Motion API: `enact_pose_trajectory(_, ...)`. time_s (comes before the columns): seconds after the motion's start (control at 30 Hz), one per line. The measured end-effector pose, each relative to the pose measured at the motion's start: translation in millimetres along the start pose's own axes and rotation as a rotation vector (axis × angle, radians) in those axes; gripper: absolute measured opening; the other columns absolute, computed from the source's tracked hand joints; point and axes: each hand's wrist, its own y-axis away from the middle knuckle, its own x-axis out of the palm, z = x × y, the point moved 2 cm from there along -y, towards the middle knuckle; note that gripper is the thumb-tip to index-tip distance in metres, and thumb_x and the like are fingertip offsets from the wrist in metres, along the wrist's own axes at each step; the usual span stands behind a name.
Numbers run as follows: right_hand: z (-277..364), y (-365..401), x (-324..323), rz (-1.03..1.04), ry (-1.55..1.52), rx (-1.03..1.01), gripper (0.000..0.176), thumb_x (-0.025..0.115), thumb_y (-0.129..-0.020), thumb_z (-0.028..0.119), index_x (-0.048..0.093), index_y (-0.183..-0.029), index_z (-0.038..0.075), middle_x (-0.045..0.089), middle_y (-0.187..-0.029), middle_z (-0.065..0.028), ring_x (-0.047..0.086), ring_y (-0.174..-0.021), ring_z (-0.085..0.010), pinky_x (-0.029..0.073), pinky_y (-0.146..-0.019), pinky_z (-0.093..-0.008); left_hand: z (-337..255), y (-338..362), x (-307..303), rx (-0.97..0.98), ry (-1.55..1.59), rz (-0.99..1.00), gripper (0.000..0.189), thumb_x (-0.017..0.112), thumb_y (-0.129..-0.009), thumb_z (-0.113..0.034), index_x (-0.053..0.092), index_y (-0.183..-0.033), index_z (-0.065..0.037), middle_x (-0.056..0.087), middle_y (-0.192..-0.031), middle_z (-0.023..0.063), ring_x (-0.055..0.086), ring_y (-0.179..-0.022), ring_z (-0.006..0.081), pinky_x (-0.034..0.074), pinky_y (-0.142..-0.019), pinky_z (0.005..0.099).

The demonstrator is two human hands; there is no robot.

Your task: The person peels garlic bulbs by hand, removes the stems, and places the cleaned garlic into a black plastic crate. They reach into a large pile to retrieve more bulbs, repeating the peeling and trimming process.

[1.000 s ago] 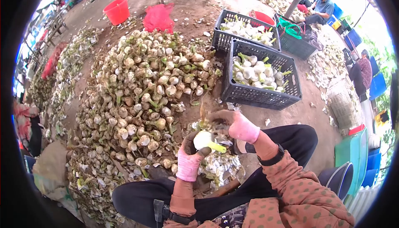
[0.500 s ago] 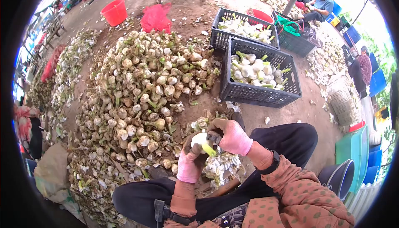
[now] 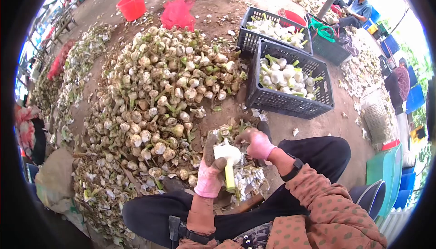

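Spreading across the dirt ground ahead of the person is a broad heap of unpeeled, dirt-stained garlic bulbs with green stalks (image 3: 159,99), its near edge lying just beyond the hands. To the right of the heap stands a black slatted plastic crate (image 3: 281,103) partly filled with clean white peeled bulbs, and a second black crate of peeled bulbs (image 3: 249,40) sits touching it behind. Further back are a red plastic bucket (image 3: 132,4) and a red mesh bag (image 3: 178,14), well apart from the hands; a seated person in a blue shirt (image 3: 359,8) works at the far right. Directly under the hands, between the person's black-trousered knees, lies a loose pile of pale garlic skins and trimmings (image 3: 243,181). The left hand in a pink glove (image 3: 209,178) is closed around a peeled white garlic bulb with a yellow-green stem (image 3: 227,152), bulb upward and stem pointing down past the palm. The right hand in a pink glove (image 3: 258,143) is curled, its fingertips touching the bulb's upper right side; whether it grips a tool cannot be told. A black wristband (image 3: 290,172) circles the right wrist.
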Motion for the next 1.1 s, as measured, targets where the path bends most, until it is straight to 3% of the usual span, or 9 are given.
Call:
enact_pose_trajectory(0.17,36,-2,-46,0.063,-1.004,0.148,0.033,0.068,-0.079,0.005,0.062,-0.111,0.0,0.065,-0.105,-0.0096,0.06,-0.097,-0.0144,0.046,-0.088,-0.0266,3,-16,-5,0.208,-0.322,-0.105,0.087,0.08,-0.067,-0.001,0.032,-0.14,-0.007,0.055,-0.116,0.0098,0.057,-0.102,0.0187,0.053,-0.081,0.032)
enact_pose_trajectory(0.3,62,-3,-53,0.025,-0.723,-0.198,0.036,0.075,-0.076,0.021,0.065,-0.106,0.003,0.067,-0.103,-0.0102,0.063,-0.097,-0.0203,0.047,-0.089,-0.032,11,-19,-6,0.172,-0.543,-0.162,0.087,0.083,-0.065,-0.004,0.034,-0.136,-0.005,0.058,-0.104,0.0108,0.06,-0.093,0.0177,0.053,-0.08,0.029)
enact_pose_trajectory(0.43,63,-12,-55,0.208,-0.486,-0.079,0.021,0.073,-0.071,0.013,0.069,-0.088,0.004,0.067,-0.086,-0.0118,0.065,-0.082,-0.025,0.051,-0.076,-0.0345,3,-17,-1,0.066,-0.888,-0.125,0.098,0.084,-0.061,-0.009,0.028,-0.14,0.001,0.058,-0.107,0.0115,0.059,-0.095,0.0171,0.05,-0.086,0.0304)
enact_pose_trajectory(0.57,17,-30,-29,0.136,0.057,0.122,0.026,0.056,-0.066,0.004,0.069,-0.087,0.011,0.067,-0.089,-0.014,0.064,-0.085,-0.0331,0.05,-0.078,-0.0378,11,-16,4,0.09,-0.581,0.013,0.101,0.088,-0.058,-0.011,0.028,-0.139,0.005,0.054,-0.121,0.0137,0.055,-0.106,0.0186,0.046,-0.093,0.0316)
enact_pose_trajectory(0.67,3,-15,-35,-0.013,0.047,0.068,0.045,0.062,-0.067,0.006,0.065,-0.111,0.017,0.056,-0.124,-0.0129,0.054,-0.114,-0.0326,0.046,-0.093,-0.0389,3,-21,2,0.045,-0.448,-0.08,0.101,0.09,-0.057,-0.013,0.031,-0.137,0.005,0.054,-0.12,0.0134,0.055,-0.106,0.0193,0.046,-0.093,0.0324)
enact_pose_trajectory(0.7,10,-9,-38,0.022,-0.024,-0.016,0.059,0.066,-0.069,0.009,0.055,-0.126,0.02,0.043,-0.138,-0.0137,0.044,-0.125,-0.033,0.04,-0.102,-0.0402,1,-22,0,0.088,-0.485,-0.132,0.1,0.091,-0.057,-0.014,0.033,-0.136,0.005,0.054,-0.12,0.0135,0.055,-0.106,0.0201,0.046,-0.093,0.033)
enact_pose_trajectory(0.8,28,3,-20,0.076,-0.35,-0.258,0.073,0.071,-0.07,0.009,0.041,-0.137,0.01,0.046,-0.135,-0.018,0.045,-0.125,-0.0324,0.036,-0.105,-0.04,14,-32,-10,0.053,-0.407,-0.281,0.088,0.09,-0.059,-0.015,0.04,-0.129,0.003,0.056,-0.112,0.0117,0.056,-0.101,0.019,0.051,-0.086,0.0321)
enact_pose_trajectory(1.0,6,-6,-12,-0.059,-1.376,0.299,0.048,0.062,-0.087,0.024,0.048,-0.129,0.006,0.057,-0.121,-0.0128,0.059,-0.105,-0.0202,0.049,-0.09,-0.0345,25,-37,-15,0.11,-0.198,-0.253,0.059,0.076,-0.077,-0.006,0.046,-0.127,-0.003,0.059,-0.11,0.0089,0.06,-0.098,0.017,0.052,-0.086,0.0295)
enact_pose_trajectory(1.1,-75,-37,-43,-0.446,-2.059,0.213,0.033,0.057,-0.09,0.016,0.052,-0.122,0.007,0.06,-0.117,-0.0108,0.06,-0.093,-0.0181,0.053,-0.078,-0.0309,26,-37,-22,0.083,-0.215,-0.344,0.049,0.069,-0.08,0.003,0.049,-0.125,-0.003,0.061,-0.104,0.0072,0.06,-0.092,0.0151,0.054,-0.08,0.0287)
